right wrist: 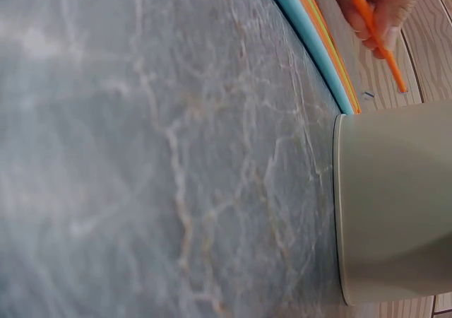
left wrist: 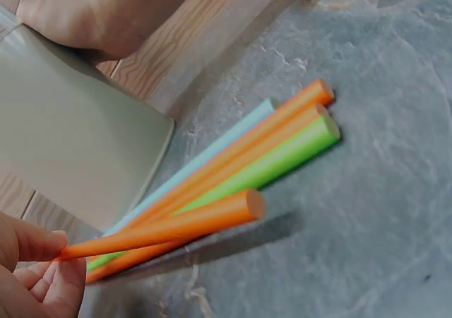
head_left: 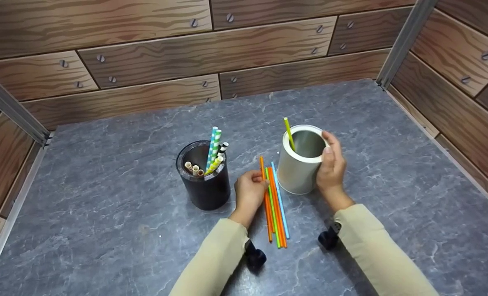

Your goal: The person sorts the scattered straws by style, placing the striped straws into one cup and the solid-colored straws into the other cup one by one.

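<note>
My left hand pinches an orange straw between thumb and fingers, its near end lifted off the table in the left wrist view. Under and beside it lies a loose bundle of straws: a green straw, a light blue straw and more orange ones. To their right stands an upright cream-coloured can, with one yellow-green straw leaning inside its rim. My right hand holds the can at the right side of its rim. The right wrist view shows only the can's lower wall, not the right hand.
Left of my left hand stands a black cup holding several patterned paper straws. Wood-patterned walls border the grey marbled table at the back and sides.
</note>
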The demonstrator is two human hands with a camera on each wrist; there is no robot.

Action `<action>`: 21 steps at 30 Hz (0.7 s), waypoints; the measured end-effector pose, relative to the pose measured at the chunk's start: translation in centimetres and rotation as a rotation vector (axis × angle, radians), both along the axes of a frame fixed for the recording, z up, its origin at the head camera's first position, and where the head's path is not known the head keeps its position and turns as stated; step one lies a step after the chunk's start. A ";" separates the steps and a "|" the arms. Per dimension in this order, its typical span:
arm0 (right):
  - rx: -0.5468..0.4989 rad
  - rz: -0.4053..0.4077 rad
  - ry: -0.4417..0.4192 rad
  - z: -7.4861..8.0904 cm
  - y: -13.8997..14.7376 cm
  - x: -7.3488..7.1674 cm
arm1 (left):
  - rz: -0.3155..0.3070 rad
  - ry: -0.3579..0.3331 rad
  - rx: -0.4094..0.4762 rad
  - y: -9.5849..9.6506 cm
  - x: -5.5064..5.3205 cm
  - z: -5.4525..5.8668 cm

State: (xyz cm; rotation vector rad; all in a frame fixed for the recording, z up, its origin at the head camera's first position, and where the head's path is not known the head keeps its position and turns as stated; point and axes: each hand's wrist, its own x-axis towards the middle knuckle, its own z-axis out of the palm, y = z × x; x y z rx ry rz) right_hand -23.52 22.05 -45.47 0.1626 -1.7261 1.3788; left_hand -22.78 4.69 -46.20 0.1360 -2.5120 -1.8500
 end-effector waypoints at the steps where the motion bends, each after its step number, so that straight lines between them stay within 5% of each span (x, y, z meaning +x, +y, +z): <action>1: 0.000 0.000 0.001 0.0 0.0 0.0 | 0.000 -0.001 0.005 0.0 0.0 0.2; 10: 0.004 -0.010 -0.006 -0.1 0.1 0.0 | -0.003 0.016 0.081 0.1 0.1 1.3; 15: 0.008 -0.014 -0.023 0.0 0.0 0.1 | -0.019 0.070 0.195 0.1 -0.3 1.4; 21: 0.011 -0.019 -0.010 0.0 -0.1 0.0 | -0.013 0.123 0.225 -0.1 -0.6 2.6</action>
